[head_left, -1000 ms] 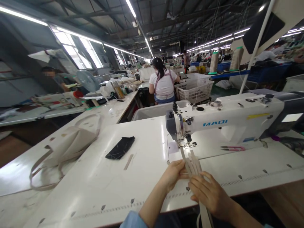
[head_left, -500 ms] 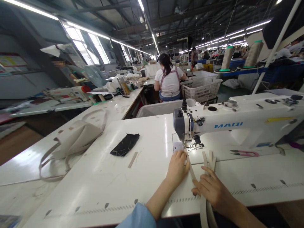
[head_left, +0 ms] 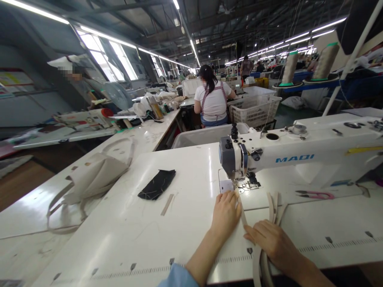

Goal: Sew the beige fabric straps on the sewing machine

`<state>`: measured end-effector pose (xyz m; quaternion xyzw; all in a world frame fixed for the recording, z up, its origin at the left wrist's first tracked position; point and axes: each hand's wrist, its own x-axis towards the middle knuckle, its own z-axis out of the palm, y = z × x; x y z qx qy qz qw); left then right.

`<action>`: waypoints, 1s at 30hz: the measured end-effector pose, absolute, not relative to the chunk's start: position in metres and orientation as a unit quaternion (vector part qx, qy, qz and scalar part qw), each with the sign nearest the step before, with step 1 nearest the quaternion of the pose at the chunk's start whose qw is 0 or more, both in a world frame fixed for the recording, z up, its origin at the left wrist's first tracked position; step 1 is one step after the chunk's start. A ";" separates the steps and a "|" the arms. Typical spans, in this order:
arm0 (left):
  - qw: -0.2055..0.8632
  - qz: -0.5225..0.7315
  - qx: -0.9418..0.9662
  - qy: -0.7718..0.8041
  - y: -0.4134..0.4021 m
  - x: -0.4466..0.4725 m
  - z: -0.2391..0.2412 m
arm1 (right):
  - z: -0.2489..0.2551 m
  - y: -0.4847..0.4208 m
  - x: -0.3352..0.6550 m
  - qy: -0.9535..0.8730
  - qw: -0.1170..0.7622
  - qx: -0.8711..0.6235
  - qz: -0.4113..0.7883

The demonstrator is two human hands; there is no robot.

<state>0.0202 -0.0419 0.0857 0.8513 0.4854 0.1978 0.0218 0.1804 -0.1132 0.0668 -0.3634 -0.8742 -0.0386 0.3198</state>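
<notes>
My left hand [head_left: 226,210] lies just in front of the needle area of a white sewing machine [head_left: 299,153], its fingers together and pressed on a narrow beige strap [head_left: 243,217]. The strap runs from under those fingers toward my right hand [head_left: 271,238], whose fingers are closed around it; the palm side is hidden. More beige strap ends [head_left: 273,205] stick out beyond the right hand. Long lengths of strap [head_left: 259,267] hang below it over the table's front edge. Pink-handled thread snips [head_left: 317,195] lie on the machine bed to the right.
Left of my hands lie a dark fabric piece [head_left: 157,184] and a short beige strip [head_left: 166,205]. A beige bag piece with straps [head_left: 95,175] lies farther left. Behind the table are a white bin [head_left: 191,138], a crate [head_left: 254,110] and a seated co-worker [head_left: 212,97]. Thread cones [head_left: 290,68] stand right.
My right hand has closed more, its raised index finger now folded down on the strap. The strap ends beside it have shifted right. The left hand stays by the needle; the view has moved slightly.
</notes>
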 end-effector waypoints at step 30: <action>-0.028 0.164 0.855 0.491 -0.048 0.018 0.087 | 0.063 -0.112 0.178 -0.871 0.342 -0.341 -0.087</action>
